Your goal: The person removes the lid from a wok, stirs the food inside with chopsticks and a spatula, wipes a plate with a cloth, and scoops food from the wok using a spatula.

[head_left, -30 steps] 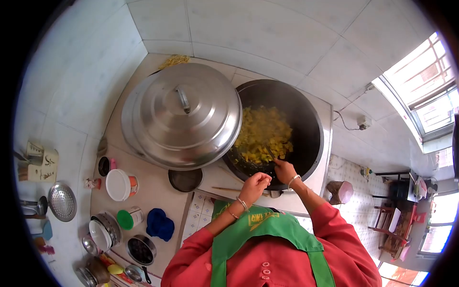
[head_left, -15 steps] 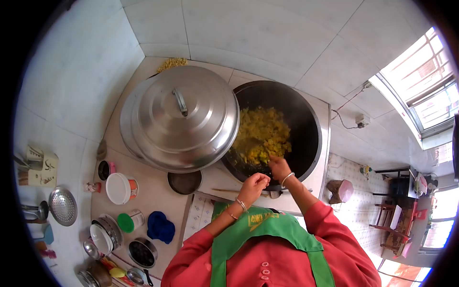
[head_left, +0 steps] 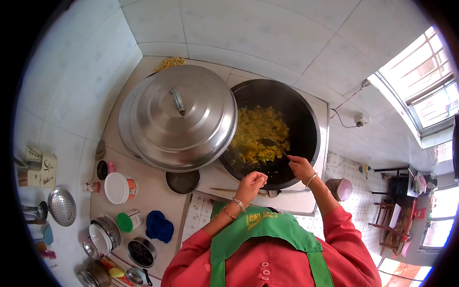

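A large dark wok (head_left: 306, 124) is set into the tiled stove, with chopped yellow food (head_left: 260, 125) in its left part and light steam above. My right hand (head_left: 301, 169), over the wok's front right rim, grips the handle of a ladle (head_left: 270, 142) whose head rests in the food. Near the front rim, my left hand (head_left: 253, 183) is closed, and what it holds, if anything, is hidden. A big metal lid (head_left: 186, 119) lies left of the wok and overlaps its left edge.
A long wooden-handled tool (head_left: 229, 192) lies along the stove's front. To the left are a dark round pan (head_left: 183, 181), a white tub (head_left: 117, 188), a green-lidded jar (head_left: 125, 222), a blue cloth (head_left: 159, 226) and stacked bowls (head_left: 101, 235). A wooden stump (head_left: 339, 189) stands at right.
My right hand has moved right and a little toward me, and the ladle's head now shows in the food. My left hand has shifted slightly left.
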Tool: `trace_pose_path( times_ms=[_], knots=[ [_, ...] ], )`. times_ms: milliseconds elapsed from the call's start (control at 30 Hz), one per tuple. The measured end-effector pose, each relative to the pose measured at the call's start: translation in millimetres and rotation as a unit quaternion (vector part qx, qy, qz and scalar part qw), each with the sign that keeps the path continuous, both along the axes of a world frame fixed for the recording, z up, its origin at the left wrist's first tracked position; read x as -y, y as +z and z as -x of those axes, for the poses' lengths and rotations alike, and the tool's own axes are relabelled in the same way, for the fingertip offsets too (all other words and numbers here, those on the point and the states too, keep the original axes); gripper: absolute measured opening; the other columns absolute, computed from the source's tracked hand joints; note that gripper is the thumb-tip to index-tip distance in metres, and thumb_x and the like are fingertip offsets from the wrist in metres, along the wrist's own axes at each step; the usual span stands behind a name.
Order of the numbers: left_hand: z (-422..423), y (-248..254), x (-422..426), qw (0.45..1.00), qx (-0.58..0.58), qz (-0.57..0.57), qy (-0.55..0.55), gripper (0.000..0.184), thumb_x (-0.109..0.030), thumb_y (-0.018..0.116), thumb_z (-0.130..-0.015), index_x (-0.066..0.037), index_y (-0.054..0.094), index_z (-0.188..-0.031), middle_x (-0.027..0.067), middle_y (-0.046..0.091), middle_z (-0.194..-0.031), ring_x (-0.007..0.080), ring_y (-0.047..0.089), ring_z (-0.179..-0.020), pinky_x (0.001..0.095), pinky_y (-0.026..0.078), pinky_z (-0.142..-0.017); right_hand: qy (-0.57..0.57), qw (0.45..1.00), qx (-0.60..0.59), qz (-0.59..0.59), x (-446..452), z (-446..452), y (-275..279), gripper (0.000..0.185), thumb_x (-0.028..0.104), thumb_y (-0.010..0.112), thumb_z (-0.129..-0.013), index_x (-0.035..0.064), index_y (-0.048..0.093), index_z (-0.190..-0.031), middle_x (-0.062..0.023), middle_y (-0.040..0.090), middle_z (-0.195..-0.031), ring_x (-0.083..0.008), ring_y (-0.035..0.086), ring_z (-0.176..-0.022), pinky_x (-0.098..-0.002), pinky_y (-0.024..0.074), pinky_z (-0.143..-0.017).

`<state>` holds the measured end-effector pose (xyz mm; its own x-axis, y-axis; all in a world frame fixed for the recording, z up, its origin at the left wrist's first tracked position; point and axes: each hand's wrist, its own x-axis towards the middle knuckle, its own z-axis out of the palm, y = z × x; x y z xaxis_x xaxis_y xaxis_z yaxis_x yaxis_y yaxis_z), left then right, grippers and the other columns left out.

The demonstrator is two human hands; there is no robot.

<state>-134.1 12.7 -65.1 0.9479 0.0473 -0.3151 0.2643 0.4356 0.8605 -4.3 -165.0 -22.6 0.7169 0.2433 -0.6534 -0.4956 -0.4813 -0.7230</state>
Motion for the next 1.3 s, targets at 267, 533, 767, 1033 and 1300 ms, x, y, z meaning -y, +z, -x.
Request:
trace_pose_path(
  times_ms=[267, 533, 767, 1033, 1300],
  knots=[
    [-4.1, 5.5, 20.7, 0.998, -0.016, 0.030, -0.053, 0.013, -0.010, 0.048, -0.088, 0.000, 0.056, -0.088, 0.0022, 0.057, -0.079, 0.0079, 0.054, -0.072, 0.0204, 0.045, -0.065, 0.040, 0.998, -0.044, 0.000, -1.0, 25.5, -4.6, 0.038, 0.010, 0.047, -0.084, -0.0001, 0.046, -0.121, 0.0027, 0.042, -0.056, -0.0061, 0.034, -0.040, -0.0234, 0.0255, -0.035],
    [-3.9, 7.5, 21.0, 0.996, -0.042, 0.051, -0.059, 0.015, -0.011, 0.044, -0.089, 0.001, 0.054, -0.093, 0.0048, 0.058, -0.089, 0.0120, 0.057, -0.083, 0.0234, 0.046, -0.074, -0.041, 0.998, -0.044, -0.032, -26.8, 20.4, -38.1, 0.037, 0.013, 0.048, -0.084, 0.0033, 0.049, -0.119, -0.0009, 0.042, -0.052, -0.0110, 0.037, -0.039, -0.0259, 0.0284, -0.034],
    [1.6, 8.6, 12.5, 0.999, -0.023, 0.037, -0.021, 0.016, -0.012, 0.044, -0.089, 0.000, 0.053, -0.095, 0.0051, 0.057, -0.090, 0.0126, 0.057, -0.083, 0.0244, 0.046, -0.076, -0.030, 0.997, -0.045, -0.056, -50.6, 9.1, -50.2, 0.038, 0.010, 0.045, -0.083, 0.0026, 0.047, -0.120, 0.0013, 0.040, -0.053, -0.0091, 0.034, -0.037, -0.0243, 0.0243, -0.032],
    [2.5, 2.0, 13.6, 0.997, -0.035, 0.064, -0.011, 0.017, -0.014, 0.044, -0.089, -0.001, 0.053, -0.094, 0.0053, 0.057, -0.090, 0.0123, 0.056, -0.083, 0.0251, 0.045, -0.077, 0.043, 0.999, 0.012, 0.006, -48.7, 16.8, -34.2, 0.036, 0.011, 0.048, -0.082, 0.0025, 0.050, -0.118, 0.0005, 0.041, -0.054, -0.0095, 0.036, -0.037, -0.0244, 0.0264, -0.032],
    [-1.3, 6.4, 19.3, 0.996, -0.038, 0.081, -0.029, 0.016, -0.015, 0.045, -0.089, -0.001, 0.053, -0.093, 0.0052, 0.057, -0.090, 0.0126, 0.056, -0.083, 0.0247, 0.045, -0.075, 0.171, 0.953, 0.207, 0.141, -4.9, 25.9, -39.4, 0.035, 0.015, 0.051, -0.078, 0.0029, 0.055, -0.111, -0.0173, 0.061, -0.082, -0.0301, 0.058, -0.076, -0.0333, 0.0450, -0.067]
  ],
)
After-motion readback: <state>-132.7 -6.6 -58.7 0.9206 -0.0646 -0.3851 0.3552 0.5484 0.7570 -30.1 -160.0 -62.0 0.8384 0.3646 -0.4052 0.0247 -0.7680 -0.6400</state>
